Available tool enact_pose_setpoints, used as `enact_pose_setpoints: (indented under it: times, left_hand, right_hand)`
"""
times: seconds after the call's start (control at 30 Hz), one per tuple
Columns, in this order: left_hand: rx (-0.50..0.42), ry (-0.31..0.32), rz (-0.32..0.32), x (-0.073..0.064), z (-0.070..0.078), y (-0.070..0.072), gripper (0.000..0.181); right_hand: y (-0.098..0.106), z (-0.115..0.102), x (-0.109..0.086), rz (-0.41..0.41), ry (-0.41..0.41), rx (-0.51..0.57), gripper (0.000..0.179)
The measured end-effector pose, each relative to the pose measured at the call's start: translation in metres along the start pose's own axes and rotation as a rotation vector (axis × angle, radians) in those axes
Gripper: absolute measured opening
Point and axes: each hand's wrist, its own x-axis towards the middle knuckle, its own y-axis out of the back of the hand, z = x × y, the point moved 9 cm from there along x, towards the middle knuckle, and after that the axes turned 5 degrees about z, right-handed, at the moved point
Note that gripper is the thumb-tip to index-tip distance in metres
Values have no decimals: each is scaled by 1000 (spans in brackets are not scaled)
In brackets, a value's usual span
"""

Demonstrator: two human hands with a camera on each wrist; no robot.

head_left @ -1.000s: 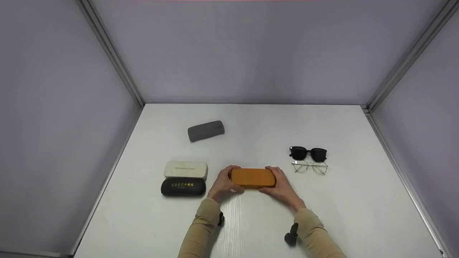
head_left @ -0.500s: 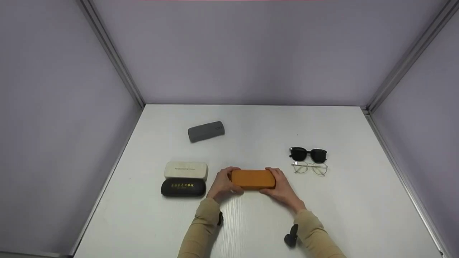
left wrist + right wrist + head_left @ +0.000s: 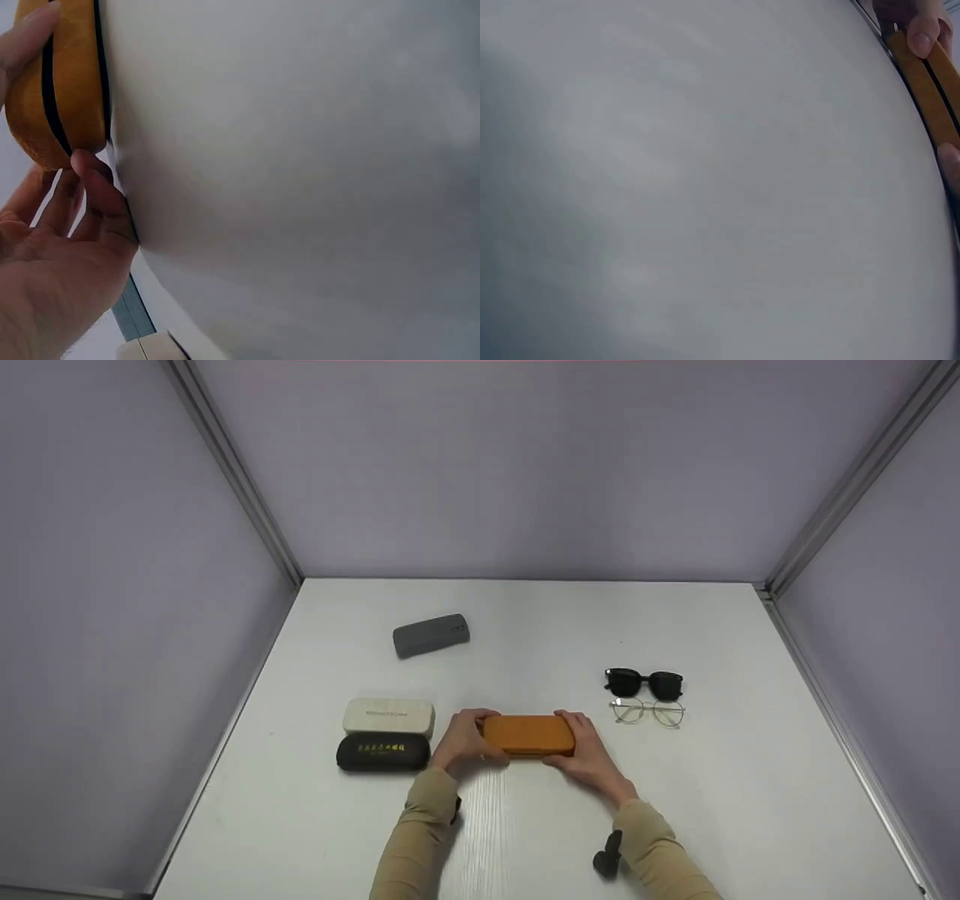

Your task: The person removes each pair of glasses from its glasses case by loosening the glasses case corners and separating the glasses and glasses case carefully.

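Note:
An orange glasses case (image 3: pixel 529 735) lies on the white table with its long side toward me. My left hand (image 3: pixel 466 739) grips its left end, thumb at the front and fingers behind. At the right end, my right hand (image 3: pixel 592 757) holds the case the same way. In the left wrist view a dark gap runs along the side of the orange case (image 3: pixel 75 82), between lid and base, with fingertips at its end. The right wrist view catches only part of the case (image 3: pixel 930 94) at the edge, with the dark line and a thumb. The inside is hidden.
A cream glasses case (image 3: pixel 388 715) and a black glasses case (image 3: pixel 384 752) lie together left of my left hand. Farther back is a grey glasses case (image 3: pixel 431 635). On the right lie black sunglasses (image 3: pixel 645 684) and thin-framed eyeglasses (image 3: pixel 648 712). Walls enclose the table.
My left hand and forearm have shifted slightly left. A darker line now shows along the front of the orange case. The right hand has barely moved, and the other things lie still.

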Motion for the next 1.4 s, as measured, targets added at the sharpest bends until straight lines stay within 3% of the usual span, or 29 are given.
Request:
enact_pose_setpoints:
  times: [0.4, 0.67, 0.9, 1.23, 1.4]
  left_hand:
    - [39, 27, -54, 7, -1, 4, 67]
    - [69, -8, -76, 11, 1, 7, 67]
    - [108, 13, -104, 16, 0, 8, 67]
    - [50, 77, -126, 19, -4, 9, 69]
    - [-93, 153, -144, 16, -9, 9, 58]
  right_hand:
    - [0, -1, 1, -8, -10, -4, 88]
    - [-2, 1, 0, -29, -33, 55, 90]
    - [-1, 0, 1, -16, -25, 61, 91]
    - [1, 3, 0, 14, -25, 133, 99]
    - [4, 2, 0, 26, -2, 130, 108]
